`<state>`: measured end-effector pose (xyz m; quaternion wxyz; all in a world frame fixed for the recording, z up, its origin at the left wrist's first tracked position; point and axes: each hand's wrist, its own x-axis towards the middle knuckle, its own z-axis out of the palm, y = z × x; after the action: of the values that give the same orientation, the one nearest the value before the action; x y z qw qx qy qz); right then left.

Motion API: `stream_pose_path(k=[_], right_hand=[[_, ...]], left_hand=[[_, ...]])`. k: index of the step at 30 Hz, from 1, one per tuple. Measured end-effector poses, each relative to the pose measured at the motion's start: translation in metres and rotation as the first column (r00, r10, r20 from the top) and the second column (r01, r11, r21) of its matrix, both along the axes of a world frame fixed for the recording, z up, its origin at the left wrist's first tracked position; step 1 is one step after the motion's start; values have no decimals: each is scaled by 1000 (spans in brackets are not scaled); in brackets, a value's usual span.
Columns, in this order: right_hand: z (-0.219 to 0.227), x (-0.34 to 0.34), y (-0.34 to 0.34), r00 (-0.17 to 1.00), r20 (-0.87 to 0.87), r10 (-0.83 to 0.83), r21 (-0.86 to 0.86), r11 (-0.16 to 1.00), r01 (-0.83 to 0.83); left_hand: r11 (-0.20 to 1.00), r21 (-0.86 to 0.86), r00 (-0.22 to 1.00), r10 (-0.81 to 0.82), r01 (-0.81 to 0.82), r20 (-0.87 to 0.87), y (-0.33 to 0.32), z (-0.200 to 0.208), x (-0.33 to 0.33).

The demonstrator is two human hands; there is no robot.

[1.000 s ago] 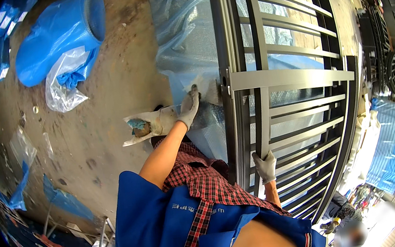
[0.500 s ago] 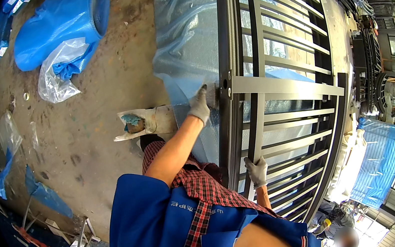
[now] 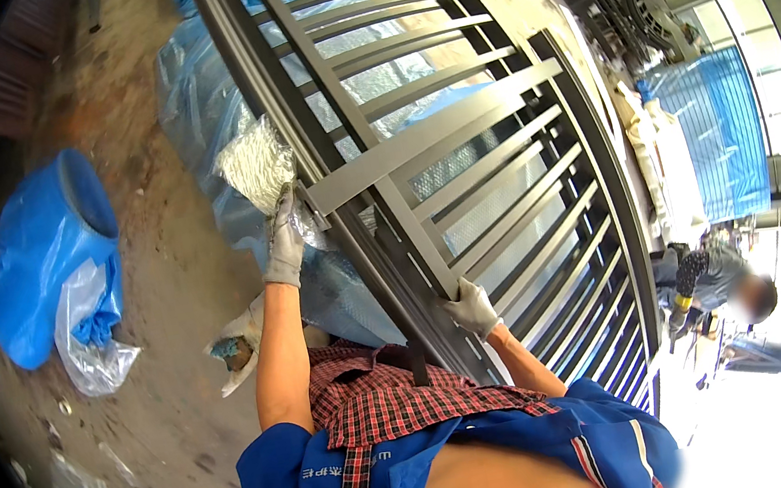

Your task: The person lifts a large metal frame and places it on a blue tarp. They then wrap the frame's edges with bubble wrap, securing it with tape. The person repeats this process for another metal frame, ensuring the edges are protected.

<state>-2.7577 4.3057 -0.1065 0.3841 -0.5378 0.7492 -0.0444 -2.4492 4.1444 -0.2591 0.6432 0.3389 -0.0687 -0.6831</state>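
Observation:
My left hand [image 3: 283, 244], in a grey work glove, is closed on a pale, crumpled wad of wrapping film [image 3: 258, 166]. The wad lies against the near rail of a dark metal fence panel [image 3: 441, 142], beside a flat crossbar's end. Farther down the panel my right hand [image 3: 472, 310], also gloved, grips one of its long bars, fingers curled over the edge. Blue translucent bubble wrap [image 3: 194, 87] spreads under and beside the panel, and more wrap shows between the slats.
A large blue roll of film [image 3: 43, 258] lies on the floor at left, with crumpled transparent plastic [image 3: 88, 331] beside it. A cloth-wrapped support [image 3: 240, 345] stands near my legs. Another person [image 3: 716, 283] bends at the far right. Blue-wrapped panels [image 3: 710, 134] stand behind.
The view has turned, and the panel now slants across it. My left hand and the pale wad show more fully beside the rail. My right hand sits nearer the crossbar.

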Motion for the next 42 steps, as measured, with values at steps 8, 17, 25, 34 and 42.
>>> stream_pose_path(k=[8,17,25,34,42], right_hand=[[-13,-8,9,997,20,74,-166,984,-70],[-10,-1,6,999,15,41,-53,998,-40],[-9,3,10,995,48,-82,5,997,81],[-11,8,10,997,52,-60,-46,997,62],[-20,-1,18,998,46,-33,-61,998,36]], left_hand=[[991,133,978,-37,10,203,-20,-14,-13],[970,-111,907,242,-217,343,-10,-54,-24],[991,-90,942,127,-104,310,1,67,20],[827,-423,13,451,371,893,25,126,-14],[810,65,-606,380,583,698,39,147,-20]])
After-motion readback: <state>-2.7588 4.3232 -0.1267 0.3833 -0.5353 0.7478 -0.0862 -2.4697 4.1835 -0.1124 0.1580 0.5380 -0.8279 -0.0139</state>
